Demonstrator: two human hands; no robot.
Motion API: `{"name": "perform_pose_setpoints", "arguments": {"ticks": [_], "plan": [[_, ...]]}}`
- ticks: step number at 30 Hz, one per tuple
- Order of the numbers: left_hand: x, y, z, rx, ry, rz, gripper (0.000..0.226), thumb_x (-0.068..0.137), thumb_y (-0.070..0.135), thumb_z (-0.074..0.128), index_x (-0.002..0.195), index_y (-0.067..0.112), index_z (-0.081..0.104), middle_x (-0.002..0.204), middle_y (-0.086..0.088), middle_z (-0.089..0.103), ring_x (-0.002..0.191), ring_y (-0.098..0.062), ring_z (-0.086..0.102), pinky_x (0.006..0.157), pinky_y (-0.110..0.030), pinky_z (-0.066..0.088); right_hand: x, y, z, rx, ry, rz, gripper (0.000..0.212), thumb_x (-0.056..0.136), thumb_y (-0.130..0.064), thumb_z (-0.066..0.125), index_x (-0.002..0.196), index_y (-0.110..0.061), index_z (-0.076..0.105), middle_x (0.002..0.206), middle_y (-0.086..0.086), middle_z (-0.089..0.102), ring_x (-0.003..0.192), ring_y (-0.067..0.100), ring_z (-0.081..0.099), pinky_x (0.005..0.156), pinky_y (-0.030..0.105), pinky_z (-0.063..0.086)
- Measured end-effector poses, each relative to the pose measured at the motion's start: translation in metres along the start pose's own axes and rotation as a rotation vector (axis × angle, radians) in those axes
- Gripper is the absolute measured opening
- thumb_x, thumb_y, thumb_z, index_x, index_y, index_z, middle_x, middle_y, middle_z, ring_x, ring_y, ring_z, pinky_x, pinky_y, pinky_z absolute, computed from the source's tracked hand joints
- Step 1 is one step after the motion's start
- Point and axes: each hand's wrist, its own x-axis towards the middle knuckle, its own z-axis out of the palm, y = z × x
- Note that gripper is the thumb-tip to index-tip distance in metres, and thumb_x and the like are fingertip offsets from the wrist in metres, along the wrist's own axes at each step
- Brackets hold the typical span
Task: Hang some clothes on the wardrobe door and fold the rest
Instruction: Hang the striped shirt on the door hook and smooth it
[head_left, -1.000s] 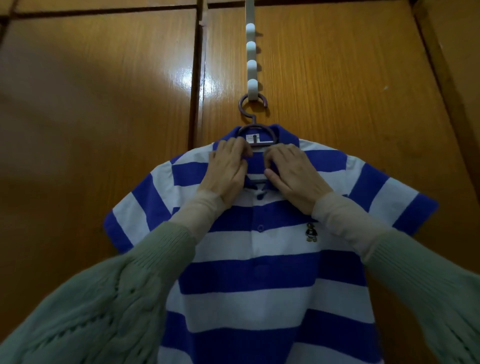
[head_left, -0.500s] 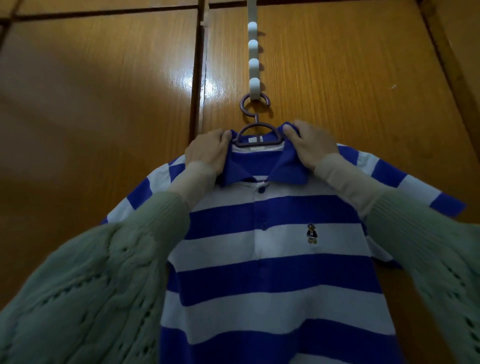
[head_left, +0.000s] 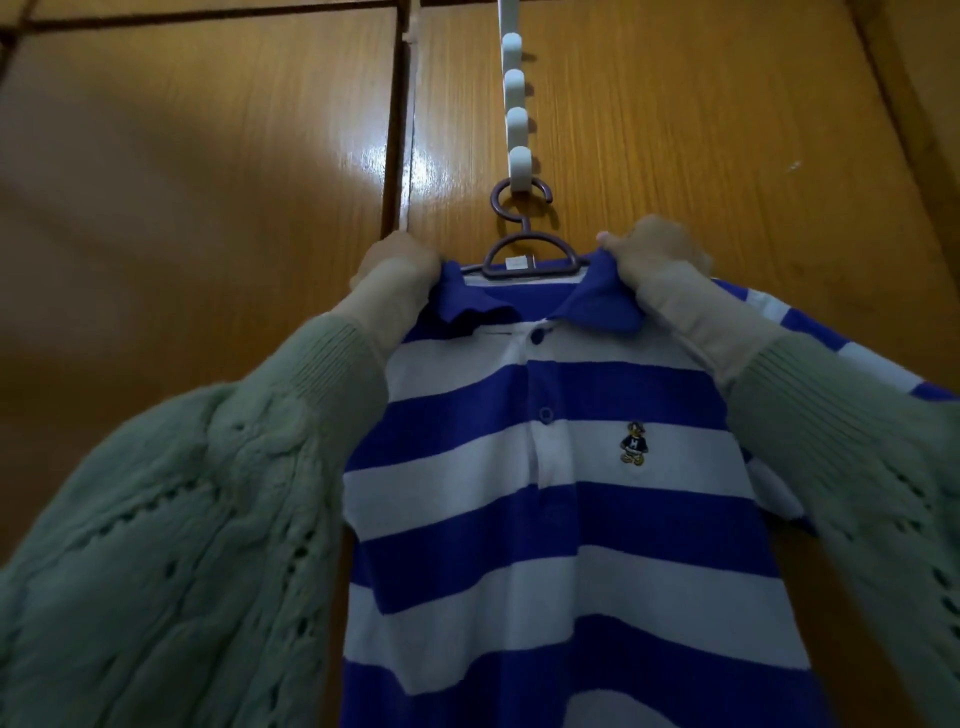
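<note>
Gripping the blue collar of the blue-and-white striped polo shirt (head_left: 545, 467) with my left hand (head_left: 397, 260) and right hand (head_left: 649, 254), I square it on its purple plastic hanger (head_left: 519, 254), hooked on the white door rack (head_left: 517, 104).

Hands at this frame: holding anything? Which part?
Both grip the striped polo shirt by its blue collar: left hand at the collar's left end, right hand at its right end. The shirt is on a purple hanger.
</note>
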Motion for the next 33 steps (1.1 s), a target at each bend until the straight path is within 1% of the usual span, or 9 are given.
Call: {"name": "perform_pose_setpoints", "arguments": {"ticks": [3,9,12,15,17,20,24,28,33], "plan": [[-0.005,-0.01,-0.002,-0.152,-0.043,0.123,0.025,0.099,0.031,0.044,0.101,0.012,0.06,0.092,-0.001,0.055,0.082,-0.015,0.053,0.081,-0.031,0.04,-0.005,0.004,0.001,0.126,-0.028,-0.202,0.034,0.101,-0.036,0.035,0.103,-0.012,0.059,0.102,0.012,0.059,0.088,0.023,0.051,0.083,0.036,0.039],[-0.02,-0.029,-0.004,-0.247,-0.297,0.256,0.036,0.096,0.017,0.046,0.132,0.022,0.046,0.127,-0.003,0.049,0.111,-0.02,0.049,0.096,-0.034,0.04,-0.018,0.023,-0.002,0.405,-0.258,-0.443,0.033,0.098,-0.028,0.043,0.131,-0.028,0.046,0.14,-0.001,0.043,0.124,0.019,0.041,0.096,0.033,0.031],[-0.025,-0.032,-0.003,-0.307,-0.301,0.347,0.036,0.098,0.014,0.043,0.123,0.039,0.044,0.126,-0.002,0.049,0.101,-0.017,0.055,0.081,-0.028,0.048,-0.019,0.027,0.0,0.317,-0.201,-0.529,0.022,0.099,-0.024,0.041,0.118,-0.027,0.052,0.129,-0.001,0.051,0.12,0.021,0.045,0.1,0.039,0.033],[-0.027,-0.03,-0.001,-0.175,-0.334,0.44,0.034,0.101,0.015,0.033,0.106,0.046,0.047,0.135,-0.001,0.041,0.108,-0.023,0.051,0.089,-0.037,0.045,-0.025,0.024,0.004,0.216,-0.065,-0.5,0.015,0.095,-0.028,0.047,0.109,-0.028,0.053,0.125,0.004,0.049,0.12,0.025,0.041,0.104,0.045,0.03],[-0.028,-0.026,-0.003,-0.101,-0.384,0.456,0.037,0.1,0.011,0.031,0.099,0.041,0.053,0.138,0.004,0.035,0.11,-0.02,0.046,0.084,-0.029,0.041,-0.036,0.019,0.009,0.137,0.032,-0.493,0.019,0.091,-0.036,0.054,0.106,-0.026,0.059,0.132,0.005,0.04,0.127,0.025,0.031,0.105,0.042,0.024],[-0.031,-0.022,-0.012,-0.028,-0.447,0.439,0.031,0.099,0.011,0.037,0.097,0.036,0.054,0.129,0.004,0.038,0.102,-0.018,0.047,0.075,-0.025,0.039,-0.06,0.006,0.015,0.164,-0.007,-0.541,0.022,0.083,-0.055,0.059,0.089,-0.033,0.061,0.149,0.001,0.024,0.139,0.023,0.012,0.113,0.049,0.006],[-0.036,-0.024,-0.017,0.097,-0.413,0.517,0.012,0.101,0.02,0.035,0.103,0.024,0.046,0.11,0.002,0.047,0.09,-0.015,0.05,0.072,-0.024,0.039,-0.077,-0.004,0.027,0.102,-0.113,-0.574,0.018,0.08,-0.056,0.061,0.083,-0.038,0.062,0.156,-0.007,0.009,0.144,0.018,-0.01,0.107,0.06,-0.016],[-0.039,-0.026,-0.011,0.112,-0.324,0.529,0.024,0.103,0.023,0.029,0.109,0.008,0.046,0.102,-0.01,0.053,0.091,-0.028,0.051,0.082,-0.038,0.041,-0.082,-0.007,0.036,0.157,-0.119,-0.553,0.015,0.081,-0.046,0.066,0.085,-0.031,0.067,0.154,-0.007,0.019,0.144,0.015,-0.005,0.108,0.059,-0.014],[-0.028,-0.028,-0.004,-0.045,-0.149,0.441,0.028,0.103,0.028,0.028,0.09,0.011,0.046,0.081,0.0,0.048,0.073,-0.014,0.044,0.065,-0.024,0.034,-0.078,-0.009,0.034,0.266,-0.162,-0.523,0.019,0.079,-0.042,0.07,0.075,-0.025,0.064,0.151,-0.009,0.026,0.143,0.011,0.002,0.111,0.053,-0.014]]}}
